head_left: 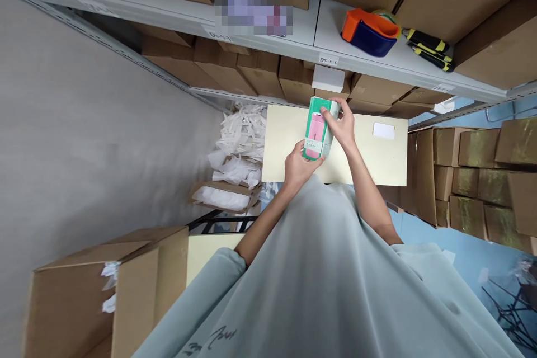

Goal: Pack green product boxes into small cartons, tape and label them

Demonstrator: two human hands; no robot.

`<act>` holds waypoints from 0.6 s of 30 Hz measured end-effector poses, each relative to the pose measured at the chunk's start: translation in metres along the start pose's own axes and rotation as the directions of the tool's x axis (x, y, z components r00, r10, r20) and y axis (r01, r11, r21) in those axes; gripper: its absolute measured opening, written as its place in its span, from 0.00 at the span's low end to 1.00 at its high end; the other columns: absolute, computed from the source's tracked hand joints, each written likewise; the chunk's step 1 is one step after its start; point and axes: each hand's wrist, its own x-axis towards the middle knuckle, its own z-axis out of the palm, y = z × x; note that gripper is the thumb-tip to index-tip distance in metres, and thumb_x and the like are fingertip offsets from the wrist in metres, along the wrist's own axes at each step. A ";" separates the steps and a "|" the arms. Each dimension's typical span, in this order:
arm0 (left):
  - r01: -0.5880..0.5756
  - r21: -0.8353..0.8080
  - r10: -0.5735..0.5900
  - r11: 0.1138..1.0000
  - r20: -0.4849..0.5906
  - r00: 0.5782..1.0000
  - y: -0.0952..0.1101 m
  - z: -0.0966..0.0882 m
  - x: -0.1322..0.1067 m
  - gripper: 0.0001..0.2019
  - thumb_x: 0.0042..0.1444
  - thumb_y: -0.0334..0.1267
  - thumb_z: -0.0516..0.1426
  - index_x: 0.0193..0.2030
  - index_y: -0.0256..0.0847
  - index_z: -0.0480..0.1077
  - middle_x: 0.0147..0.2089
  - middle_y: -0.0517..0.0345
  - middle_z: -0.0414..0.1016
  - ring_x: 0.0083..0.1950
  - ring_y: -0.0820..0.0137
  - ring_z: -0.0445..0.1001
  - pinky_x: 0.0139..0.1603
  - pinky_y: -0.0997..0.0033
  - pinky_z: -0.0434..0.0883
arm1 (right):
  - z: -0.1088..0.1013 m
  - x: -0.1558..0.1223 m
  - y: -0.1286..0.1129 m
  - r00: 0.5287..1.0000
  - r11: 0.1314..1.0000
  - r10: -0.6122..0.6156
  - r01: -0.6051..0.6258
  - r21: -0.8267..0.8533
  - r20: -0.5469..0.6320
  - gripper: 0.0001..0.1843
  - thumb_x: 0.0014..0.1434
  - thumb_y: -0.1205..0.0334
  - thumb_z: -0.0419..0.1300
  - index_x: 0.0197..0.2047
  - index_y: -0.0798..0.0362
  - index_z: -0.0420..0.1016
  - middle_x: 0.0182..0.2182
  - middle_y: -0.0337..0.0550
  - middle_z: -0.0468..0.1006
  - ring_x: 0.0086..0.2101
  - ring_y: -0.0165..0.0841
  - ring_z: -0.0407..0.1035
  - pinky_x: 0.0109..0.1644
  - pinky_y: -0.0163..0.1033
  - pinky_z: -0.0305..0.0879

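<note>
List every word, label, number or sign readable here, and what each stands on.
"D?-5-6", second character unclear: middle label on the shelf edge.
"D", rest unclear: left label, same edge.
Right label, same edge: too blurred.
Green-and-white box: print too small.
Shirt: dark script, illegible.

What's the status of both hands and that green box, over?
Left hand holds green box near its lower end, right hand near its upper end. Box over pale table. White card off to the right, not in the way.
</note>
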 end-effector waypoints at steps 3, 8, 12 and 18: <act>0.070 -0.270 -0.032 0.960 0.143 0.989 0.000 -0.010 -0.004 0.34 0.43 0.47 0.80 0.55 0.45 0.74 0.63 0.48 0.84 0.63 0.53 0.85 0.61 0.54 0.84 | -0.003 -0.002 0.002 1.000 0.996 0.022 -0.023 0.091 0.010 0.38 0.60 0.23 0.71 0.58 0.46 0.80 0.59 0.49 0.84 0.58 0.47 0.79 0.65 0.55 0.81; 0.355 -0.465 -0.175 0.811 0.387 0.905 -0.004 -0.026 -0.005 0.33 0.43 0.49 0.81 0.49 0.47 0.69 0.55 0.56 0.86 0.54 0.58 0.88 0.59 0.51 0.86 | -0.010 -0.012 0.000 0.997 0.973 0.065 -0.070 0.221 0.030 0.38 0.61 0.21 0.68 0.57 0.43 0.79 0.57 0.48 0.84 0.58 0.46 0.78 0.55 0.48 0.84; 0.369 -0.493 -0.190 0.788 0.374 0.908 -0.003 -0.022 -0.009 0.35 0.40 0.46 0.82 0.47 0.47 0.68 0.53 0.57 0.87 0.51 0.60 0.88 0.55 0.56 0.86 | -0.010 -0.012 0.001 0.997 0.971 0.041 -0.056 0.234 0.066 0.40 0.62 0.20 0.68 0.61 0.42 0.78 0.57 0.48 0.83 0.58 0.47 0.78 0.54 0.50 0.85; 0.216 -0.467 -0.162 0.858 0.155 0.975 -0.004 -0.008 -0.008 0.34 0.39 0.44 0.81 0.47 0.46 0.67 0.50 0.58 0.84 0.50 0.63 0.86 0.51 0.63 0.84 | -0.012 -0.016 0.005 0.998 0.987 0.019 -0.029 0.155 0.067 0.44 0.62 0.17 0.65 0.67 0.40 0.74 0.66 0.51 0.79 0.67 0.50 0.74 0.66 0.57 0.81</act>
